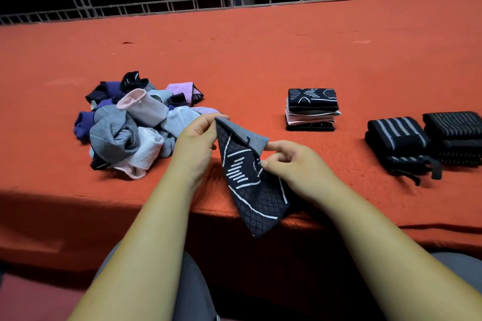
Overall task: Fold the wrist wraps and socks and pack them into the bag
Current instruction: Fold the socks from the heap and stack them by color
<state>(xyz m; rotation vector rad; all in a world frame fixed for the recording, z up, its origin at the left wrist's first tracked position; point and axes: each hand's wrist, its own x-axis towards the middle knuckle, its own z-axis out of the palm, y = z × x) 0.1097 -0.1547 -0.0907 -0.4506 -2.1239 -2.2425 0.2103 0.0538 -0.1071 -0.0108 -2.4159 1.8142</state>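
An orange cloth-covered surface (260,60) fills the width of the view, and the person sits at its near edge with both bare forearms reaching forward over it. On the left part lies a loose pile of unfolded socks (125,133) in grey, pink, purple and dark tones, tangled over one another. At the far right sit two stacks of folded wrist wraps, one black with pale stripes (396,138) and a darker one (453,135) touching it on its right; loose strap ends stick out at their near side. Between the pile and the wraps, well apart from both, stands a neat stack of folded socks (311,109), with a dark patterned one on top and pale ones beneath.

In front of the person, a dark sock with white lines (247,182) is held up by its grey cuff and hangs toe-down across the near edge of the surface. The left hand (198,138) is raised with its back toward the camera, and its fingers (208,122) are curled, pinching the upper corner of the cuff. The right hand (294,161) comes in lower from the right, its fingers (276,147) bent and pinching the cuff's other edge, forefinger stretched along the fold. Both wrists are roughly straight, hands just apart, the cuff spread between them.
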